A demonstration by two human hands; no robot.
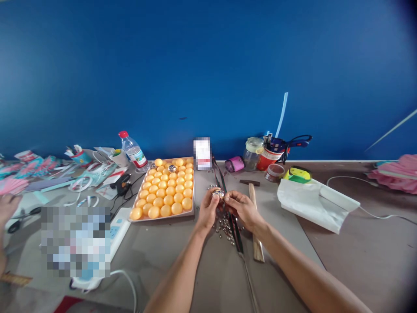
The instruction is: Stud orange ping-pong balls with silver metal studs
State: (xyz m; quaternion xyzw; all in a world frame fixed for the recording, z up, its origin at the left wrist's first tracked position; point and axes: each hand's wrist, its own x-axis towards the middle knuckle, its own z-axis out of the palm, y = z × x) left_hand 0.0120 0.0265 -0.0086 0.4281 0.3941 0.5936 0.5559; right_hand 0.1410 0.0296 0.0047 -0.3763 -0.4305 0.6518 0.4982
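My left hand [207,208] is closed around a small ball with a shiny silver, faceted surface [219,194]. My right hand [243,206] meets it from the right, thumb and fingers pinched at the ball's side; whatever is between those fingertips is too small to make out. Below my hands lies a scatter of small shiny beads or stones [224,228]. A dark strap with red edging [235,237] runs through them. To the left, a shallow tray [194,191] holds rows of orange balls [162,192], with one silver-covered ball [172,168] on top near its back.
A hammer [257,243] lies right of my hands, near a white paper sheet [309,202]. Along the wall stand a water bottle [134,152], a jar [253,154] and a red cup of tools [269,160]. At left are a power strip [119,228], cables and another person's hand [8,208].
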